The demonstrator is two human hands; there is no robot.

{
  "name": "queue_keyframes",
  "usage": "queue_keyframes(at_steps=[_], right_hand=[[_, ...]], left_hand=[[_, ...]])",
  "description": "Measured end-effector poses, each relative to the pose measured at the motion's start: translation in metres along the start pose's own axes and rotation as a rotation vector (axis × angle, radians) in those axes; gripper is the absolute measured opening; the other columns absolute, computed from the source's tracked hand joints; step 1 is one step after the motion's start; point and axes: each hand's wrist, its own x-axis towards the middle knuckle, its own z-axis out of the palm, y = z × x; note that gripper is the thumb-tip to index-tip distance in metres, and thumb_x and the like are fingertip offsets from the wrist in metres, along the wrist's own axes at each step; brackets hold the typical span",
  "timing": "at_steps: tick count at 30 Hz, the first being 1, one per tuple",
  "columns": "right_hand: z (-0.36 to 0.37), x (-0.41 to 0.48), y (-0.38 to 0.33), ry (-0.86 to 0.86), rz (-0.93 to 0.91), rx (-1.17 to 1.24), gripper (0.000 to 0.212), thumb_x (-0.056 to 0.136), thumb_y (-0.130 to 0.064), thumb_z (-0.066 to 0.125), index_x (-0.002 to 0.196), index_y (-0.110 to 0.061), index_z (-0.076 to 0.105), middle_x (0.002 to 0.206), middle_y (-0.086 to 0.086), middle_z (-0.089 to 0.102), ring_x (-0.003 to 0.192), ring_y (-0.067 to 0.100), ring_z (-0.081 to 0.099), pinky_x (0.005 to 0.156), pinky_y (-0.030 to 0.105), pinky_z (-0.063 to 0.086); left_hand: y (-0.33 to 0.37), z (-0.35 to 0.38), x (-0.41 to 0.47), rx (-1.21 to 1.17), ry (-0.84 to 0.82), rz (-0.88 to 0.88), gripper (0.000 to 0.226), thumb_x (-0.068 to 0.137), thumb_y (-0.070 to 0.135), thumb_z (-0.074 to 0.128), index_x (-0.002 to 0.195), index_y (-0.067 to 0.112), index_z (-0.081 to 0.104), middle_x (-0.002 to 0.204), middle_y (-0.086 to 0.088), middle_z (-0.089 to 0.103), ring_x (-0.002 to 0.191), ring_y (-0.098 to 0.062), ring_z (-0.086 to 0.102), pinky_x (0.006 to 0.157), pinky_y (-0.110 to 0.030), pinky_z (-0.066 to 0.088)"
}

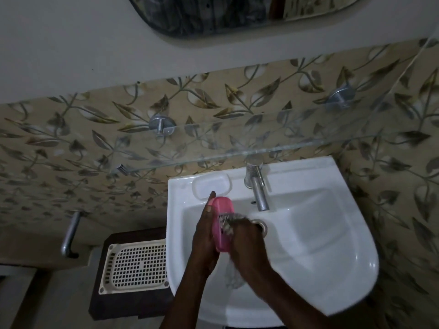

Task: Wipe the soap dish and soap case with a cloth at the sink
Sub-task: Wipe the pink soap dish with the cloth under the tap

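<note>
The pink soap case looks like light, rigid plastic, probably slick when wet, so it is best clasped along its long edges. It sits on edge above the white sink. The left hand grips it from the left. The right hand clutches a grey cloth, pressing it against the case. The moulded soap dish lies just beyond.

1 head view looks steeply down, close above the sink.
</note>
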Motion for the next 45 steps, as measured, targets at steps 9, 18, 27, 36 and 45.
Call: queue_keyframes(at_steps=[9, 18, 27, 36, 45], right_hand=[[-0.058, -0.014, 0.034, 0.074, 0.124, 0.301, 0.016, 0.084, 0.004, 0.066, 0.091, -0.008, 0.074, 0.084, 0.002, 0.078, 0.085, 0.023, 0.074, 0.079, 0.041, 0.06], [-0.061, -0.005, 0.004, 0.228, -0.134, 0.105, 0.023, 0.086, 0.006, 0.062, 0.098, -0.01, 0.072, 0.082, -0.001, 0.069, 0.07, -0.001, 0.062, 0.063, -0.002, 0.042], [-0.007, 0.007, -0.015, -0.001, -0.063, -0.003, 0.023, 0.092, 0.0, 0.053, 0.111, -0.005, 0.065, 0.108, 0.013, 0.064, 0.101, 0.029, 0.062, 0.084, 0.03, 0.049], [0.001, -0.01, -0.001, 0.065, -0.056, 0.126, 0.024, 0.09, 0.002, 0.057, 0.108, -0.008, 0.069, 0.106, 0.011, 0.069, 0.094, 0.021, 0.065, 0.078, 0.023, 0.052], [-0.013, 0.021, 0.025, -0.047, 0.357, 0.874, 0.014, 0.084, -0.015, 0.076, 0.098, -0.018, 0.076, 0.09, 0.004, 0.08, 0.083, 0.023, 0.076, 0.071, 0.037, 0.063]], left_hand=[[-0.002, -0.033, -0.007, -0.418, -0.257, -0.093, 0.07, 0.088, 0.047, 0.068, 0.15, 0.027, 0.044, 0.137, -0.026, 0.059, 0.122, -0.037, 0.062, 0.104, -0.052, 0.049], [0.002, -0.018, -0.003, -0.203, -0.241, 0.014, 0.076, 0.079, 0.051, 0.072, 0.149, 0.033, 0.045, 0.137, -0.017, 0.061, 0.12, -0.032, 0.063, 0.103, -0.054, 0.046], [0.013, 0.0, 0.009, -0.139, -0.159, 0.136, 0.084, 0.073, 0.055, 0.078, 0.148, 0.036, 0.045, 0.131, -0.027, 0.062, 0.109, -0.034, 0.069, 0.091, -0.046, 0.058], [0.021, 0.0, 0.019, -0.302, 0.024, 0.151, 0.057, 0.09, 0.045, 0.045, 0.146, 0.035, 0.048, 0.138, -0.025, 0.056, 0.123, -0.042, 0.055, 0.106, -0.057, 0.042], [0.001, -0.002, 0.005, -0.436, -0.209, 0.1, 0.074, 0.081, 0.038, 0.043, 0.152, 0.016, 0.041, 0.156, -0.027, 0.037, 0.148, -0.045, 0.027, 0.121, -0.062, 0.013]])
